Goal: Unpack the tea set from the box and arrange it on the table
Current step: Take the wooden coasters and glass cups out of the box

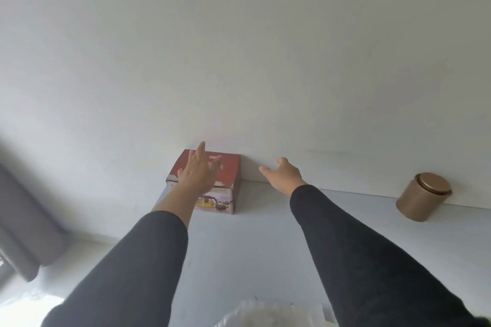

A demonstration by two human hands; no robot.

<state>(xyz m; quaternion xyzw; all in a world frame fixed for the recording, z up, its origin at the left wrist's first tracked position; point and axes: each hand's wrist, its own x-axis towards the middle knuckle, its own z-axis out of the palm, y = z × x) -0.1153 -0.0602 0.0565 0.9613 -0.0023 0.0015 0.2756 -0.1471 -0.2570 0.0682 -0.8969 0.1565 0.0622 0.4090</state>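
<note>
A red cardboard box (pixel 228 167) with a picture of a tea set on its front stands shut on the white table (pixel 265 247), against the wall at the table's far left corner. My left hand (pixel 198 172) stretches out over the box with straight fingers; whether it touches the lid is unclear. My right hand (pixel 283 174) is held to the right of the box, fingers spread and loosely bent, apart from it and holding nothing. Both arms wear dark sleeves.
A round gold tin (pixel 422 196) with a lid stands at the far right against the white wall. Something clear and crinkled, like plastic wrap (pixel 268 313), lies at the near edge. A grey curtain (pixel 24 225) hangs at the left.
</note>
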